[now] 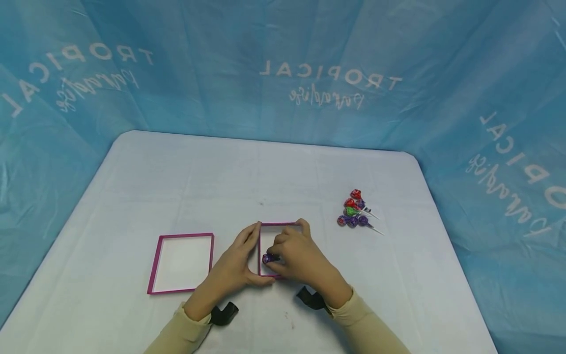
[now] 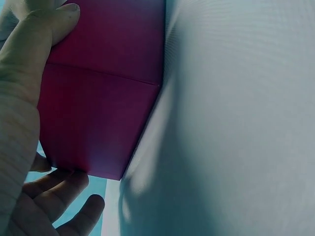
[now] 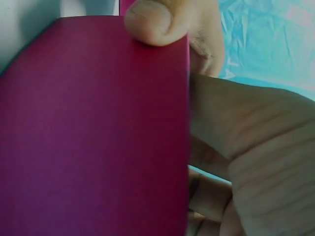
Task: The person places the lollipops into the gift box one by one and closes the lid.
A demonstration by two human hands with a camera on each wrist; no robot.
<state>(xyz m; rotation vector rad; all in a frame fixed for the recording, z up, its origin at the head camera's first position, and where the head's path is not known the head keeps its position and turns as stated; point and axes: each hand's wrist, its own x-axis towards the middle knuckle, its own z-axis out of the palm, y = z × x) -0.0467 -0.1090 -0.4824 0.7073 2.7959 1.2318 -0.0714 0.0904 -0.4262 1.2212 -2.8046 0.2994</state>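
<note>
Left hand (image 1: 234, 263) spread against the box (image 1: 260, 246); right hand (image 1: 302, 256) pinches one lollipop (image 1: 267, 258) inside it. Apparently outstanding: the loose lollipops (image 1: 351, 211) right of that hand.

A shiny purple-wrapped candy (image 1: 267, 258) sits pinched at the right hand's (image 1: 299, 253) fingertips, within the outline of a square magenta box (image 1: 259, 246), open-topped and pale inside, lying flat between both hands, its left wall against the left hand (image 1: 235, 263).
</note>
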